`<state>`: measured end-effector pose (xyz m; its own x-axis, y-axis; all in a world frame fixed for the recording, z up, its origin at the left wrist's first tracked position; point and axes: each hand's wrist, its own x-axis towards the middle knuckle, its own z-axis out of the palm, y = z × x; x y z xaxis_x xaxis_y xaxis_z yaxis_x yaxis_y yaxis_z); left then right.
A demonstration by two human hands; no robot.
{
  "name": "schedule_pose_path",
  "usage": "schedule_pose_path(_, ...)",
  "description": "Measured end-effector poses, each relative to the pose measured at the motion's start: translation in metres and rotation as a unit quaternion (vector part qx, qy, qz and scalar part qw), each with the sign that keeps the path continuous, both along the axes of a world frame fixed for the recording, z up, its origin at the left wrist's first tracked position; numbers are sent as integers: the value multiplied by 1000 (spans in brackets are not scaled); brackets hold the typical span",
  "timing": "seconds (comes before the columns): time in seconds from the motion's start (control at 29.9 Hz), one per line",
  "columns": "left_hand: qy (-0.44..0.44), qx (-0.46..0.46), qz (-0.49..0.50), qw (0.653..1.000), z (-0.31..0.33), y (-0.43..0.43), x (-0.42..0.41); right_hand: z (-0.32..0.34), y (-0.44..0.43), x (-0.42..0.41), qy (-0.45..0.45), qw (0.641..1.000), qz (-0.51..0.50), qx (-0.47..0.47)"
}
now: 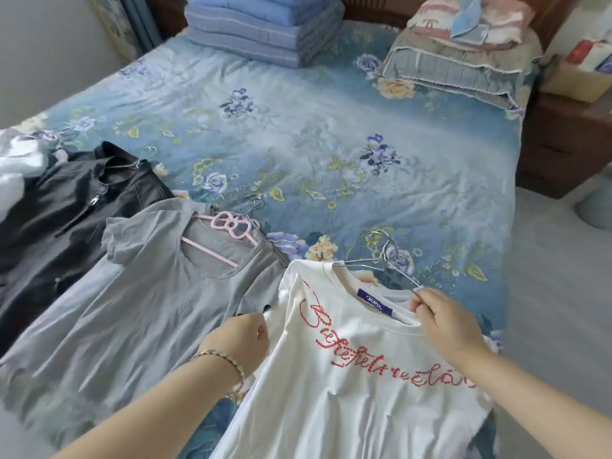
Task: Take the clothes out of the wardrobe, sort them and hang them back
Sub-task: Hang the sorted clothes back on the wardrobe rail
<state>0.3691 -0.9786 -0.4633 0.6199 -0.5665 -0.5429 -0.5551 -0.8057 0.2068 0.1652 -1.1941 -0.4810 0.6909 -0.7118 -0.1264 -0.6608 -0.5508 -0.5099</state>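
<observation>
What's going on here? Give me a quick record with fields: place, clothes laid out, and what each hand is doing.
Place: bed with blue floral sheet
Laid out: black jacket, grey top on pink hanger, white T-shirt on wire hanger
Left hand: grips the white T-shirt's shoulder
Right hand: pinches the wire hanger at the collar

The bed (298,144) in front of me has a blue sheet with flowers on it. At the far end of the bed is a dark wooden headboard (364,8). A pile of folded blue blankets (265,28) sits on the bed there, with stacked pillows (463,51) beside it. Right of the bed stands a brown nightstand (563,140) with a box (576,81) on top. The floor (556,293) there is grey. Left of the bed are a pale wall (49,44) and a blue curtain (139,24).
</observation>
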Motion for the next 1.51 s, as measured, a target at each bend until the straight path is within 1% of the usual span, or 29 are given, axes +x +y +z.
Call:
schedule_pose_path(0.1, -25, -34, 3, 999, 52, 44, -5, 61, 49, 1, -53, 994, 13, 93)
schedule_pose_path(0.17, -32, -60, 12, 998, 88, 82, -10, 106, 85, 0, -74, 989, 34, 125)
schedule_pose_path(0.23, -46, -84, 22, 995, 122, 124, -15, 152, 120, 0, -72, 986, 61, 140)
schedule_pose_path(0.37, -91, -90, 54, 990, 181, 213, -27, 233, 191, 18, -54, 981, 141, 122)
schedule_pose_path(0.5, -137, -99, 130, 977, 228, 305, -32, 298, 276, 50, -53, 958, 210, 189)
schedule_pose_path(0.57, -158, -106, 194, 962, 251, 357, -40, 327, 323, 65, -50, 937, 285, 197)
schedule_pose_path(0.64, -180, -105, 250, 946, 266, 398, -47, 351, 366, 76, -36, 908, 372, 189)
schedule_pose_path(0.74, -198, -107, 341, 913, 285, 452, -60, 376, 422, 88, -42, 854, 485, 185)
schedule_pose_path(0.84, -208, -109, 404, 884, 303, 493, -76, 396, 468, 93, -54, 809, 570, 136)
schedule_pose_path(0.94, -234, -74, 483, 841, 329, 535, -115, 423, 515, 91, -67, 751, 652, 84)
schedule_pose_path(1.04, -260, -51, 548, 794, 349, 575, -156, 440, 559, 85, -106, 695, 709, 60)
schedule_pose_path(1.17, -281, -13, 638, 716, 373, 620, -224, 457, 621, 76, -130, 627, 758, 121)
schedule_pose_path(1.27, -272, -47, 709, 649, 390, 655, -278, 477, 672, 63, -112, 587, 780, 185)
schedule_pose_path(1.34, -275, -57, 743, 608, 399, 682, -309, 492, 708, 56, -102, 562, 795, 205)
schedule_pose_path(1.44, -296, -42, 781, 548, 414, 721, -351, 523, 757, 37, -93, 518, 822, 219)
schedule_pose_path(1.47, -318, -41, 797, 512, 424, 745, -376, 538, 788, 21, -84, 486, 840, 226)
schedule_pose_path(1.51, -322, -42, 806, 495, 428, 757, -388, 544, 805, 17, -73, 480, 844, 226)
